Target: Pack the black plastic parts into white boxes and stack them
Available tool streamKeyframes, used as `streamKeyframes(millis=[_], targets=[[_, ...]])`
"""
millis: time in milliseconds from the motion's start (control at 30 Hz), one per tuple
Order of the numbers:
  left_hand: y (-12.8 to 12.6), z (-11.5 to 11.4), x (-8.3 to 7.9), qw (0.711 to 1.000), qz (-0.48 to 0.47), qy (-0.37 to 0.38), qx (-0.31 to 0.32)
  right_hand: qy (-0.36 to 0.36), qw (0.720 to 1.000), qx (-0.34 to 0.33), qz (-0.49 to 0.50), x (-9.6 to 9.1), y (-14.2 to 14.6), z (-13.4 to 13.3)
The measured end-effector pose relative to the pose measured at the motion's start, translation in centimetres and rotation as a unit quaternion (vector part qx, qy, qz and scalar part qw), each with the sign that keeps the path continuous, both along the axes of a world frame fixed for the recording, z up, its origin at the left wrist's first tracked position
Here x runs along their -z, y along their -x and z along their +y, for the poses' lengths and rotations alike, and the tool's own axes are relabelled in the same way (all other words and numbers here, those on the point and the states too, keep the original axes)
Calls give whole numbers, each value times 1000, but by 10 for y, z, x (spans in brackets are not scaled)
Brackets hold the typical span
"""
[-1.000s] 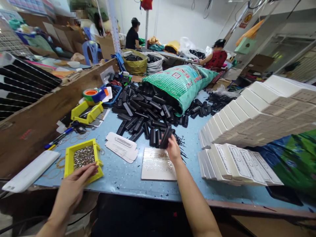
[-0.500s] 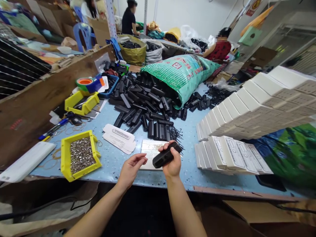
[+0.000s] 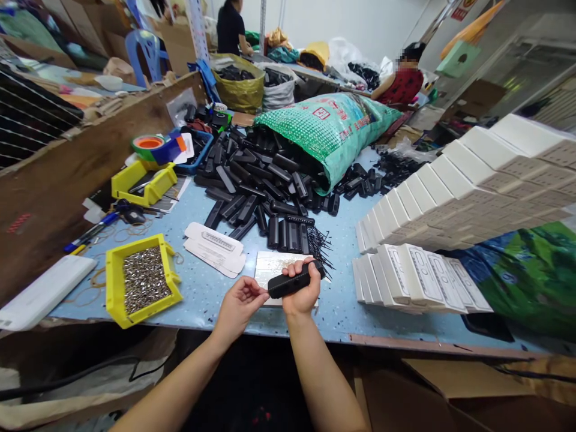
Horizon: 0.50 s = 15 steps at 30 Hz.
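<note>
My right hand (image 3: 302, 295) is wrapped round an oblong black plastic casing (image 3: 283, 285), tilted with its left end lower. At that lower end, the fingertips of my left hand (image 3: 238, 305) are pinched together, touching or nearly touching the casing. Whatever is between them is too small to make out. Beneath both hands lies a small white board (image 3: 265, 263), partly covered. Just beyond it, several similar black casings (image 3: 288, 235) stand in a row beside a bunch of thin black rods (image 3: 321, 245). A flattened printed carton (image 3: 215, 249) lies left of the board.
A yellow bin (image 3: 110, 288) of small metal parts stands left, near a white box (image 3: 45, 294). Behind are a smaller yellow bin (image 3: 155, 191), tape rolls (image 3: 150, 144) and a casing heap (image 3: 252, 180) spilling from a green sack (image 3: 324, 129). White boxes (image 3: 432, 192) are stacked right.
The black casing has shifted slightly left and turned flatter in my right hand. My left fingertips have closed in to its left end. The view has shifted slightly.
</note>
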<state>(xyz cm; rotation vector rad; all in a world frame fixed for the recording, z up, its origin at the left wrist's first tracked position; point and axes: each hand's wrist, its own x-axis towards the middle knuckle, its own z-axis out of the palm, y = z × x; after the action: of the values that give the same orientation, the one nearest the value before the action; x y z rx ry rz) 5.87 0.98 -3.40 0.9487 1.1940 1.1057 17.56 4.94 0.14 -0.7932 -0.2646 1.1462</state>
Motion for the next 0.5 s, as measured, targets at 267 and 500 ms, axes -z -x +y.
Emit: streamKeyframes(millis=[267, 500], targets=[[77, 76, 8, 778, 576, -199, 154, -106, 916, -115, -370, 44, -38, -11], [120, 132, -3, 679, 656, -212, 254, 101, 887, -30, -449, 83, -59, 19]])
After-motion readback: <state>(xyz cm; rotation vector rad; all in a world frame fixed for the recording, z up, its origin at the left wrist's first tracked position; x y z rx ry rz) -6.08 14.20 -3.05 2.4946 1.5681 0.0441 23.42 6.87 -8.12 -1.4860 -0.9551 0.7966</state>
